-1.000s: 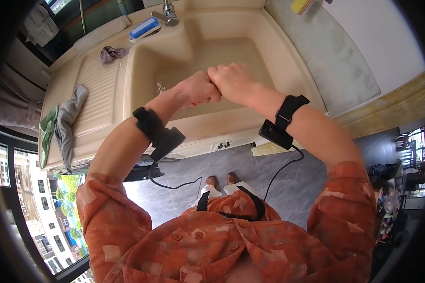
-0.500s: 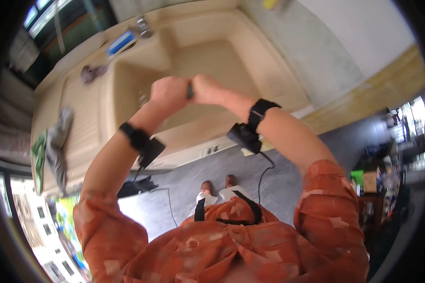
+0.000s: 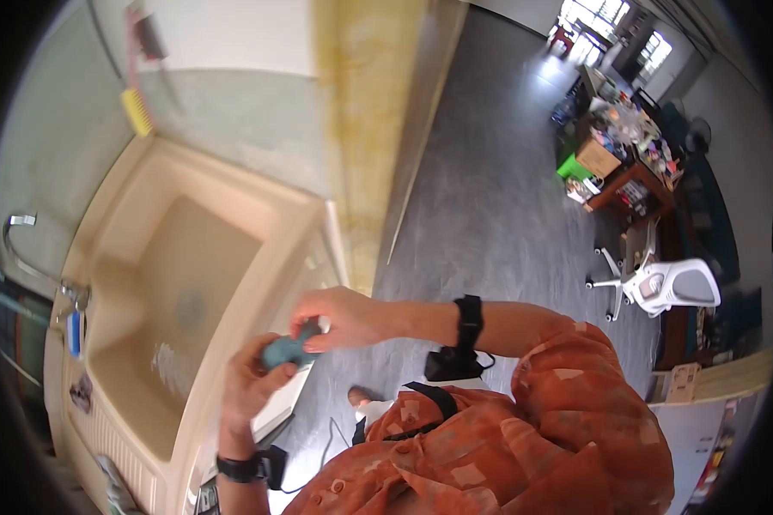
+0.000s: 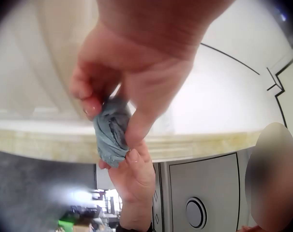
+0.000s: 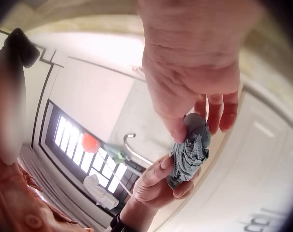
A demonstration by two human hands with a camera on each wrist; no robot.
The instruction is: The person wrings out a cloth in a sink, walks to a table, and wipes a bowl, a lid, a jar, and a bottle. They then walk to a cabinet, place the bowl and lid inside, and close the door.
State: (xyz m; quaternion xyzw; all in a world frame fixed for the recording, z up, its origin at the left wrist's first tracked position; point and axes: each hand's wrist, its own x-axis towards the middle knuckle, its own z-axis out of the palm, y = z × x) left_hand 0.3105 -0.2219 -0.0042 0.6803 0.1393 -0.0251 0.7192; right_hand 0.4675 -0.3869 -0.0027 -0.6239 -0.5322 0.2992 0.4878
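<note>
A grey-green cloth (image 3: 285,352), bunched into a small crumpled wad, is between both hands in front of the sink's edge. My left hand (image 3: 247,382) grips one end, its thumb and fingers curled round the wad. From the other side my right hand (image 3: 345,318) pinches the opposite end between thumb and fingers. In the left wrist view the cloth (image 4: 112,133) shows twisted folds between the two hands. The right wrist view shows the same wrinkled cloth (image 5: 189,152) under the right thumb.
A beige sink (image 3: 266,210) with cloudy water lies to the left, its faucet (image 3: 76,296) and blue brush (image 3: 75,333) at the far edge. A yellow brush (image 3: 136,112) hangs on the wall. To the right are grey floor, a white chair (image 3: 674,285) and a cluttered desk (image 3: 636,172).
The head view has swung right, away from the sink. The hands have moved from over the basin to its near edge, and the cloth, mostly hidden in the fists before, now shows.
</note>
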